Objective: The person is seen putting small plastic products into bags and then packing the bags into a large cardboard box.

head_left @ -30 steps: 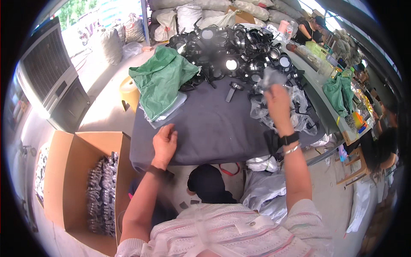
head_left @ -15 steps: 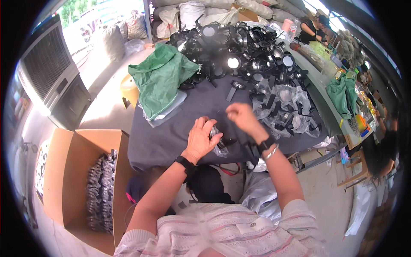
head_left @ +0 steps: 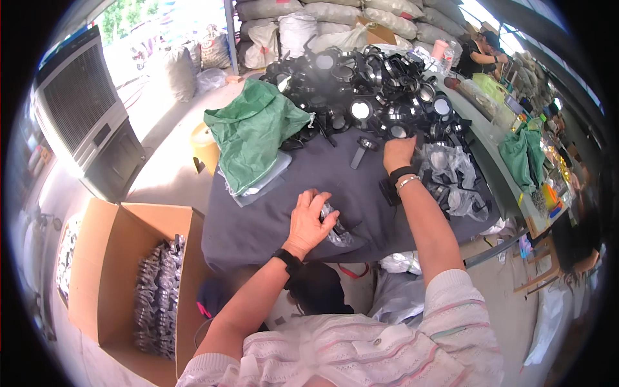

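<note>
Head view: the left hand (head_left: pixel 311 219) lies palm down near the front edge of a table covered with a dark grey cloth (head_left: pixel 284 206). Its fingers are spread and curved over a small clear plastic bag (head_left: pixel 335 226) holding a dark part, pressing the bag onto the cloth. The bag projects from under the fingertips on the side toward the right forearm. A black band sits on the left wrist. The right hand (head_left: pixel 398 153) is extended farther across the table, to the near edge of a large pile of black round parts (head_left: pixel 367 84), some of which have pale circular faces. The right hand is seen from the back, so whether its fingers are apart or closed on a part cannot be determined. The right wrist carries a black band and a thin bracelet. A single black strap-shaped part (head_left: pixel 361 152) lies on the cloth just beside the right hand, on its left. A heap of filled clear plastic bags (head_left: pixel 454 177) lies on the cloth to the right of the right forearm. A crumpled green sack (head_left: pixel 255 132) occupies the left rear part of the table, with clear plastic sheet beneath it. On the floor to the left of the table stands an open cardboard box (head_left: pixel 97 258) containing rows of packed dark parts.
</note>
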`<state>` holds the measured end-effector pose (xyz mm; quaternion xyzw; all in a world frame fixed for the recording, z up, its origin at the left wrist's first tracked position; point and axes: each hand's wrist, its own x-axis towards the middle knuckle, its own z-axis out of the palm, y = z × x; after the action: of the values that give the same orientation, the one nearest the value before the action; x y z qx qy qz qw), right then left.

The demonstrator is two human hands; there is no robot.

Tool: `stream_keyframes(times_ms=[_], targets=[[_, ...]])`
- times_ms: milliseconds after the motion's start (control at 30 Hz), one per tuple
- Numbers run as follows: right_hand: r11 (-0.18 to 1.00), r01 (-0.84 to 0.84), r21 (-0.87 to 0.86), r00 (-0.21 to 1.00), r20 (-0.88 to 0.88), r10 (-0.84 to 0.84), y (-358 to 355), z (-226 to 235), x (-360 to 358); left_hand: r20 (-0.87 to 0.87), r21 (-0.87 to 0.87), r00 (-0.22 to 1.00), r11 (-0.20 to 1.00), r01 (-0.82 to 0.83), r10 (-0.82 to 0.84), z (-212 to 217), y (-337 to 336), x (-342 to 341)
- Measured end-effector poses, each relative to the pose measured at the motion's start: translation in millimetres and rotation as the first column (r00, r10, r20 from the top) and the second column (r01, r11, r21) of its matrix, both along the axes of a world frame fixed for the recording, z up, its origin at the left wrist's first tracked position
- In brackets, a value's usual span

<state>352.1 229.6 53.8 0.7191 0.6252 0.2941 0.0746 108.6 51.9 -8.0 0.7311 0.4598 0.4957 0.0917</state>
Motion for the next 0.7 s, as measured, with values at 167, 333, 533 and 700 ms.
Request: stream_keyframes(times_ms=[167, 333, 533, 700], targets=[[0.901, -0.382, 0.206, 0.895, -0.160, 0.416, -61, 27, -44, 0.032, 0.003, 0.999, 1.000, 0.010, -0.010, 0, 4, -4], [0.715, -0.681, 0.159, 0.006, -0.975, 0.223, -123, -9, -84, 0.096, 0.036, 0.995, 0.999, -0.025, 0.021, -8, 2, -7], [0.789, -0.597, 0.142, -0.353, -0.931, -0.099, -141, -34, -81, -0.016, -0.044, 1.000, 0.999, 0.002, -0.002, 7, -7, -2], [0.846, -0.418, 0.330, 0.813, -0.278, 0.511, -83, -2, -37, -0.015, -0.007, 0.999, 0.999, -0.033, 0.033, 7, -7, 1]])
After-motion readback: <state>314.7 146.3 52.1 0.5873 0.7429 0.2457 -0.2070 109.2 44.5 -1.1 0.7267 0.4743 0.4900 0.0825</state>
